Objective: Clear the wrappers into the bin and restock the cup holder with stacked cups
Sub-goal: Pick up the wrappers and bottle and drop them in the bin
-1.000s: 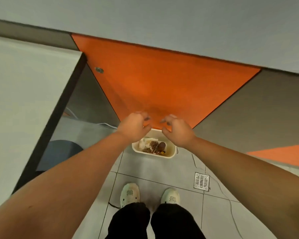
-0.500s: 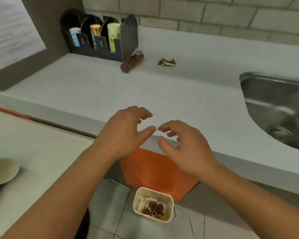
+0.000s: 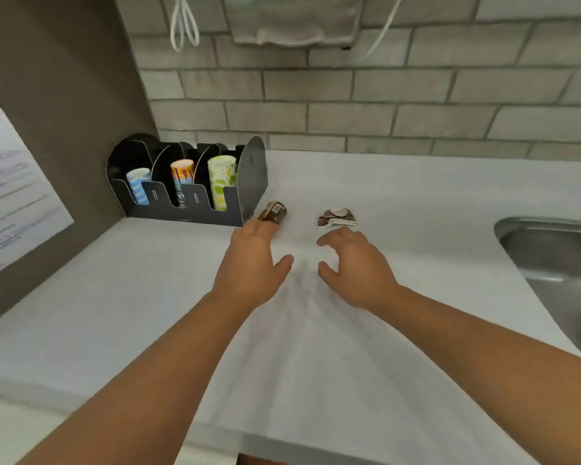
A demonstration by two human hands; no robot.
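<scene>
A black cup holder (image 3: 188, 209) stands at the back left of the white counter (image 3: 148, 297), with a blue cup stack (image 3: 138, 189), an orange one (image 3: 182, 182) and a green one (image 3: 221, 186) in its slots. A brown stack of cups (image 3: 274, 211) lies on its side just right of the holder. My left hand (image 3: 252, 263) is open, its fingertips at that stack's near end. A crumpled brown-and-white wrapper (image 3: 336, 217) lies further right. My right hand (image 3: 356, 263) hovers open just in front of it, holding nothing.
A steel sink (image 3: 557, 263) is set into the counter at the right. A grey-brick wall (image 3: 383, 105) runs behind, with a dispenser and cords hanging above. A brown side panel with a printed notice (image 3: 10, 196) closes off the left.
The view has swung up from the floor bin to the counter. Both hands have moved forward from the counter's front edge toward the brown cup stack and the wrapper.
</scene>
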